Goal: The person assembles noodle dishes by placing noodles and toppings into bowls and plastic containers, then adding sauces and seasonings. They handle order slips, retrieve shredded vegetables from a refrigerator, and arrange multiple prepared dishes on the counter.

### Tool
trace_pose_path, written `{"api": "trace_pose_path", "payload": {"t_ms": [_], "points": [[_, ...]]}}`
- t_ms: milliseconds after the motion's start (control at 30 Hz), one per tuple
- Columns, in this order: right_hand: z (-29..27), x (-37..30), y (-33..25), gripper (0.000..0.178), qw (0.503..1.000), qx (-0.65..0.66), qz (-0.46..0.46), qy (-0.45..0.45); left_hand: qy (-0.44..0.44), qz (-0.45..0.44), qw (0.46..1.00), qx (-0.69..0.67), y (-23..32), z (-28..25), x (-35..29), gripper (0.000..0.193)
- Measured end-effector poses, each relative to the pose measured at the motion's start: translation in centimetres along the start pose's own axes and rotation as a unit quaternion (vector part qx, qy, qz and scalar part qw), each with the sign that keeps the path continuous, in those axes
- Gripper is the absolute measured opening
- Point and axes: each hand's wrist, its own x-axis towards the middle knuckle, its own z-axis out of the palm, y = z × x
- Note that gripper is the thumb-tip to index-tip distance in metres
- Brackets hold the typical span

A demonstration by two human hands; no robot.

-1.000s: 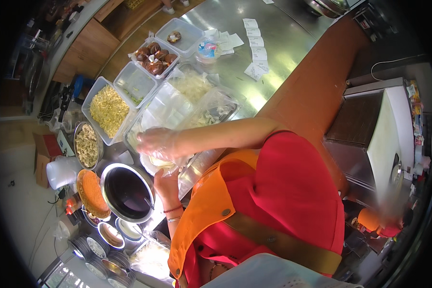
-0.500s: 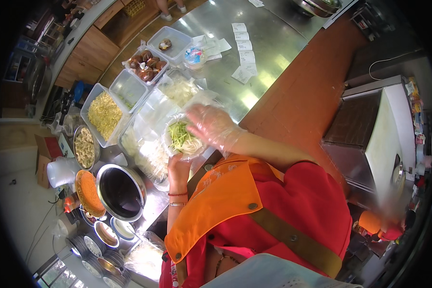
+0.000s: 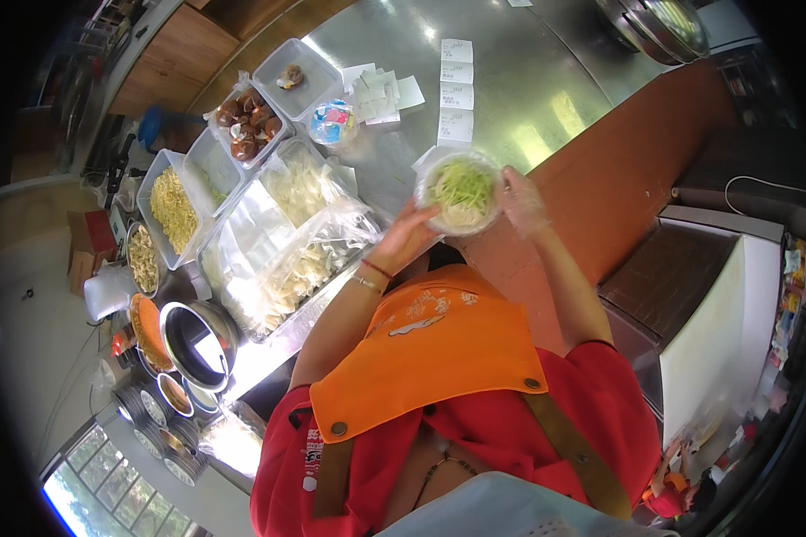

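I hold a round white bowl (image 3: pixel 448 226) between my two hands at the edge of the steel table. Pale noodles (image 3: pixel 464 215) lie in it, topped with shredded green cucumber (image 3: pixel 462 185). My bare left hand (image 3: pixel 408 236) is closed on the bowl's left rim, its thumb over the edge. On the right side, my right hand (image 3: pixel 524 206), in a clear plastic glove, grips the rim. To the left of the bowl is a tub of pale noodles in plastic film (image 3: pixel 295 277).
Paper slips (image 3: pixel 457 94) lie on the steel table (image 3: pixel 385 36). Tubs of brown eggs (image 3: pixel 246 127) and chopped yellow food (image 3: pixel 175 208) stand at the left, nearer a steel pot of dark liquid (image 3: pixel 181 345). A white-topped cabinet (image 3: pixel 721 331) stands at the right; people (image 3: pixel 672 492) are far behind.
The bowl has moved right, away from the noodle tub. My right hand has gone from over the food to the bowl's right rim. The view has shifted with my head.
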Motion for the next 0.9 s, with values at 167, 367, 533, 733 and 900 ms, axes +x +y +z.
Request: {"api": "trace_pose_path", "payload": {"t_ms": [167, 367, 533, 733, 900], "points": [[-4.6, 7.1, 8.5, 0.014, 0.989, 0.071, 0.09, 0.095, 0.24, 0.092, 0.856, 0.448, -2.1, -3.8, 7.6, 0.06], [-6.8, 14.0, 9.6, 0.014, 0.941, 0.24, 0.177, 0.162, 0.098, 0.221, 0.444, 0.863, -1.9, -6.8, 8.8, 0.04], [-5.5, 16.6, 11.0, 0.019, 0.893, 0.354, 0.213, 0.181, 0.051, 0.189, 0.482, 0.854, -2.6, -7.2, 5.5, 0.033], [1.3, 8.4, 7.6, 0.025, 0.954, 0.26, 0.084, 0.126, 0.095, 0.225, 0.488, 0.838, -5.8, -10.3, 3.2, 0.025], [6.9, 6.1, 4.6, 0.029, 0.941, -0.201, -0.214, -0.166, 0.066, 0.243, 0.482, 0.839, -4.2, -9.3, 2.0, 0.019]]}}
